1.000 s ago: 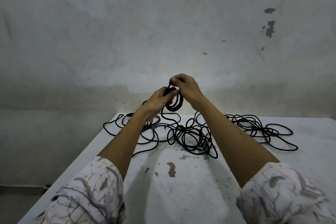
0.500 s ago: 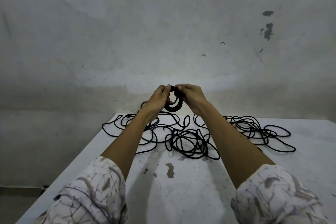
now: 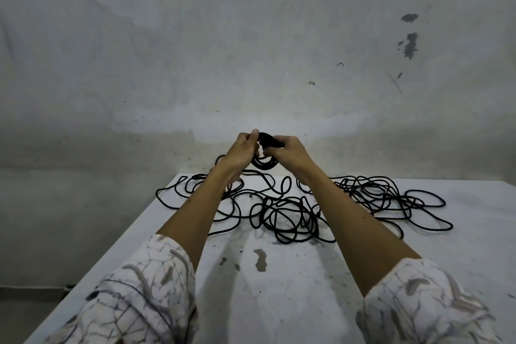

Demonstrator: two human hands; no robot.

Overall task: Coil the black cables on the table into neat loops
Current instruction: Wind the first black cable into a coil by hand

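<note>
A small tight coil of black cable hangs in the air above the table's far edge. My left hand grips its left side, thumb raised. My right hand pinches the top right of the coil, fingers curled round the strands. From the coil the cable runs down into a loose tangle of black cable spread across the far half of the white table. A second heap of loops lies to the right. My hands hide most of the coil's top.
The table's near half carries only dark stains. Its left edge runs diagonally toward me, with floor below. A stained grey wall stands directly behind the far edge.
My right hand came down from above the coil to its right side. The coil turned between both hands, and the slack loops on the table were drawn inward a little.
</note>
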